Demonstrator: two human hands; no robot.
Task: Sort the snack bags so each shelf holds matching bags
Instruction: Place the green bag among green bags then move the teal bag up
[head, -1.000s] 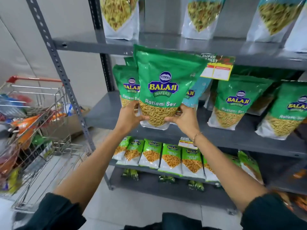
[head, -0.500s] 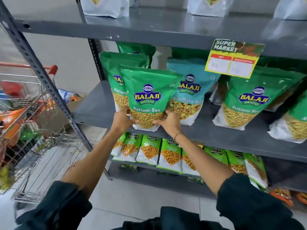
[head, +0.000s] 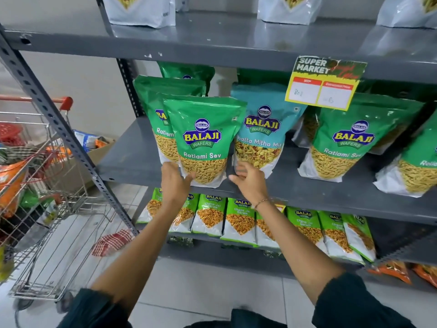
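Note:
A green Ratlami Sev bag [head: 203,138] stands upright on the grey middle shelf [head: 132,162], in front of another green bag [head: 151,107]. My left hand [head: 173,183] grips its lower left corner, thumb on the front. My right hand [head: 249,182] is just off its lower right corner, fingers spread, in front of a teal Khatta Mitha Mix bag [head: 260,136] standing to the right. More green Ratlami Sev bags [head: 350,143] stand further right on the same shelf.
Small light-green Chana Jor Garam bags [head: 238,218] line the shelf below. White bags [head: 142,10] sit on the top shelf. A price tag [head: 324,84] hangs from its edge. A wire shopping cart [head: 47,209] with mixed bags stands at the left.
The green bag went from being held up in the air in both hands to standing on the middle shelf. My right hand has let go of it and opened.

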